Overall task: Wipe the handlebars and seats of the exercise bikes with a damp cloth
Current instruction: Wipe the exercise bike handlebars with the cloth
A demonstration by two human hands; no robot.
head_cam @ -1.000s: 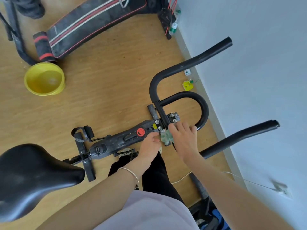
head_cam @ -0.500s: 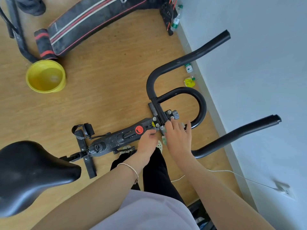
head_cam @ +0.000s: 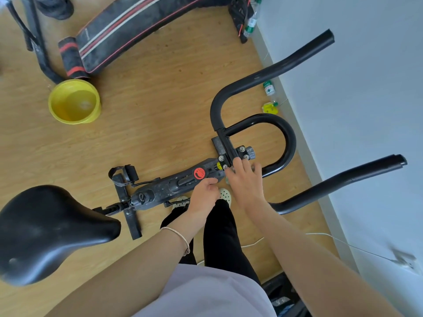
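Observation:
The exercise bike's black handlebars (head_cam: 251,81) spread out ahead of me, with an inner loop (head_cam: 290,143) and a lower bar toward the wall. My right hand (head_cam: 246,183) lies with straight fingers over the bolted clamp at the stem, pressing a greenish cloth (head_cam: 228,180) of which only a sliver shows. My left hand (head_cam: 204,193) sits just left of it beside the red sticker (head_cam: 199,173), fingers curled, pinching the cloth's near edge. The black seat (head_cam: 45,229) is at the lower left, untouched.
A yellow bucket (head_cam: 68,120) with water stands on the wooden floor at the upper left. A black sit-up bench (head_cam: 137,26) lies beyond it. Small bottles (head_cam: 268,88) sit along the white wall (head_cam: 366,88), and a white cable (head_cam: 332,239) runs by my legs.
My right hand has slid up over the clamp and now covers nearly all of the cloth. My left hand stayed beside it.

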